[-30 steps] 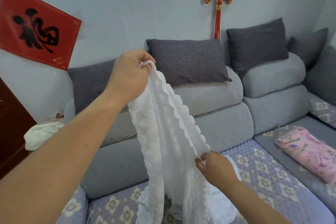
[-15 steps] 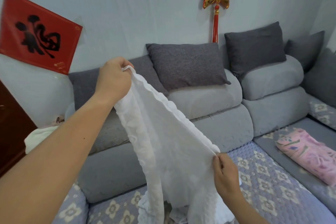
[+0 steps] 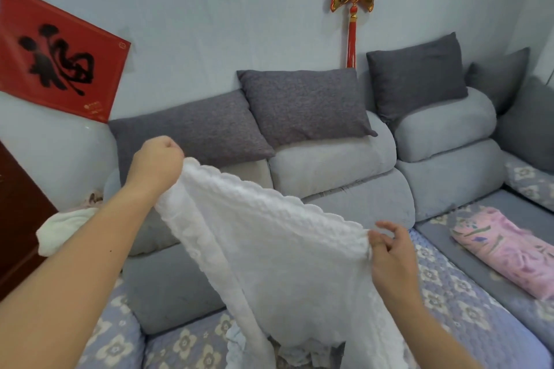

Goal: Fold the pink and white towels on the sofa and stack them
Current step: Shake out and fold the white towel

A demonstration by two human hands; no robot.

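Observation:
A white scalloped-edge towel (image 3: 278, 252) hangs spread in the air above the sofa seat. My left hand (image 3: 156, 165) grips its upper left corner in a fist. My right hand (image 3: 389, 255) pinches the top edge near the right corner, lower than the left. The towel's lower end drapes down onto the seat. A folded pink flowered towel (image 3: 506, 249) lies on the right sofa seat, apart from both hands.
The grey corner sofa (image 3: 353, 201) has dark grey cushions (image 3: 302, 105) along its back and a floral quilted seat cover (image 3: 455, 308). A crumpled pale cloth (image 3: 63, 228) sits on the left armrest beside a dark wooden cabinet (image 3: 18, 219).
My left hand has dropped and moved left while my right hand slid right along the edge, so the towel now hangs stretched wider and flatter.

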